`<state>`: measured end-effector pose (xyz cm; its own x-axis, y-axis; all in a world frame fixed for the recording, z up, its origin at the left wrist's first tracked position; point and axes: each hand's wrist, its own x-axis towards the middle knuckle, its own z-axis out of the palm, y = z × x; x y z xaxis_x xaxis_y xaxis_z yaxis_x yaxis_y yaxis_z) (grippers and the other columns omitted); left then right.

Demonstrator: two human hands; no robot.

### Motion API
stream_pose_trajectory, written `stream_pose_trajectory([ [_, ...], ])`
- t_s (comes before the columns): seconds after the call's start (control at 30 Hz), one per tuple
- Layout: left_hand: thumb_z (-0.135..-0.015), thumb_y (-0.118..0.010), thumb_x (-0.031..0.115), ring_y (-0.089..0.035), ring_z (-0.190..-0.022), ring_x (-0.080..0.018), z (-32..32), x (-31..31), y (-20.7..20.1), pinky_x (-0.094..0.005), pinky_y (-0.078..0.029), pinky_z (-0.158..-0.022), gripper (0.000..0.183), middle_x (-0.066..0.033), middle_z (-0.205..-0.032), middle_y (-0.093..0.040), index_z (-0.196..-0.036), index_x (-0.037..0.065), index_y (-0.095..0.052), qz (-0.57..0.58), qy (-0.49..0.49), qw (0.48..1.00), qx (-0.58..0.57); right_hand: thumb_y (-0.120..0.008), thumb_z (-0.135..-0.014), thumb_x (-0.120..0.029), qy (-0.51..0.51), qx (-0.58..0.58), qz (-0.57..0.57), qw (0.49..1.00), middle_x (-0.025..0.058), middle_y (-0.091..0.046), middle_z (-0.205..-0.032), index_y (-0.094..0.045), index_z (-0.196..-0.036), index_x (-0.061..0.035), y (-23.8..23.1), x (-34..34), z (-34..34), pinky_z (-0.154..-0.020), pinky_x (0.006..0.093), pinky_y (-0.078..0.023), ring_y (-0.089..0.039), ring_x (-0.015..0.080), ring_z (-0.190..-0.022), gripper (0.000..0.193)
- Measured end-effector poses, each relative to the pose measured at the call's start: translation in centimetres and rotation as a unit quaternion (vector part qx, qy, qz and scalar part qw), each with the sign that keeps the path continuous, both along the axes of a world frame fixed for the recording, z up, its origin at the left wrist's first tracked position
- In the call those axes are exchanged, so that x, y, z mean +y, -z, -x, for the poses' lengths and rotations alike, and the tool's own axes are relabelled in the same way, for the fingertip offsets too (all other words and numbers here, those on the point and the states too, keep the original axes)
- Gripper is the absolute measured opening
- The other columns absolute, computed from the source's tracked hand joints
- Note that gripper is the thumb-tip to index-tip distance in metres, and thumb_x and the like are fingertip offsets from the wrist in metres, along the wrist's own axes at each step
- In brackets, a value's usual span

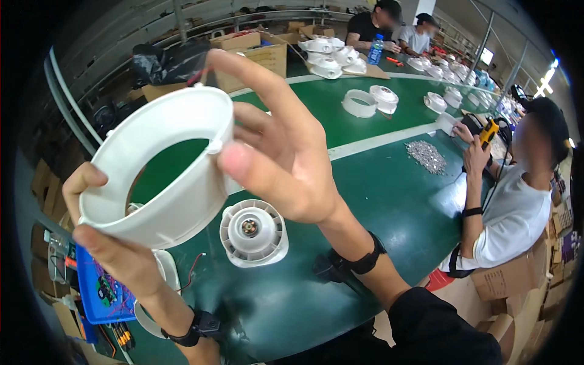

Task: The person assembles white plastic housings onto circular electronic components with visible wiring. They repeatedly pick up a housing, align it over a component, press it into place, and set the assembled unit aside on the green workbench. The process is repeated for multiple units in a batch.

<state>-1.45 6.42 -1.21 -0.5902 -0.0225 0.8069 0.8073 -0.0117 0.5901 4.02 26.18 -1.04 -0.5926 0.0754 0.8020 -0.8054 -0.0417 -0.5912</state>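
Note:
A white plastic ring (pixel 191 213) is raised above the green table, tilted so that its opening shows. My left hand (pixel 121 255) grips its lower left side, thumb underneath and a finger over the rim. On the ring's right side, my right hand (pixel 295 158) has its thumb at the edge by a small tab, with the other fingers bent behind. A short dark red wire (pixel 196 78) shows by the raised index fingertip; whether it is pinched I cannot tell. Below stands a round white ribbed housing (pixel 253 237) with a metal piece at its centre.
A blue tray (pixel 97 307) of circuit boards and wires sits at the left. Across the table are another ring (pixel 359 104), a white housing (pixel 384 98) and a pile of small metal parts (pixel 426 156). At right, a co-worker holds a yellow power screwdriver (pixel 489 131).

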Motion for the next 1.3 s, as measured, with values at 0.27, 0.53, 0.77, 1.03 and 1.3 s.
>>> stream_pose_trajectory([
  [0.27,-0.076,-0.071,0.057,-0.046,-0.13,-0.0371,0.4,0.7,0.1,-0.045,-0.042,-0.103,0.081,-0.0272,-0.14,-0.043,-0.133,0.009,-0.041,0.118,0.095,0.981,0.125,-0.074,-0.081,-0.046,0.044,-0.027,-0.05,0.997,0.0214,-0.051,-0.133,-0.025,-0.15,-0.001,0.3,1.2,0.2,-0.094,0.0405,-0.048,-0.055,0.0315,-0.12,0.096],
  [0.53,-0.061,-0.074,0.018,-0.033,-0.14,-0.0454,-0.7,1.4,-0.5,-0.0541,-0.029,-0.114,0.087,-0.0341,-0.148,-0.033,-0.138,0.016,-0.033,0.256,0.194,0.926,0.197,-0.043,-0.1,-0.05,-0.08,-0.199,0.189,0.958,0.0059,-0.063,-0.081,-0.065,-0.105,-0.0036,0.0,1.7,1.7,-0.058,0.0258,-0.048,-0.062,0.0144,-0.07,0.052],
  [0.77,-0.078,-0.066,0.045,-0.041,-0.135,-0.0396,-0.2,3.4,0.6,-0.0468,-0.033,-0.111,0.086,-0.0298,-0.145,-0.038,-0.143,0.004,-0.028,0.168,0.202,0.949,0.174,-0.049,-0.094,-0.021,0.206,0.061,0.061,0.975,0.0034,-0.059,-0.084,-0.06,-0.103,0.0028,-0.6,1.1,-0.2,-0.065,0.0222,-0.039,-0.05,0.0075,-0.072,0.027],
  [1.03,-0.077,-0.071,0.057,-0.053,-0.119,-0.0256,-1.6,3.3,0.6,-0.037,-0.044,-0.1,0.088,-0.0179,-0.128,-0.051,-0.134,-0.003,-0.039,0.144,0.197,0.966,0.088,-0.042,-0.086,-0.032,0.304,0.083,-0.046,0.948,0.0164,-0.056,-0.106,-0.051,-0.112,0.0066,0.0,-0.5,-2.1,-0.081,0.0291,-0.041,-0.053,0.0182,-0.09,0.048],
  [1.3,-0.073,-0.073,0.046,-0.054,-0.113,-0.0252,-2.6,2.9,-0.4,-0.0348,-0.043,-0.097,0.08,-0.0207,-0.124,-0.051,-0.127,-0.004,-0.041,0.132,0.232,0.962,0.052,-0.047,-0.085,-0.039,0.252,0.131,-0.071,0.956,0.0191,-0.054,-0.102,-0.049,-0.111,0.005,-0.1,0.1,-1.5,-0.083,0.0326,-0.041,-0.052,0.0222,-0.09,0.051],
])
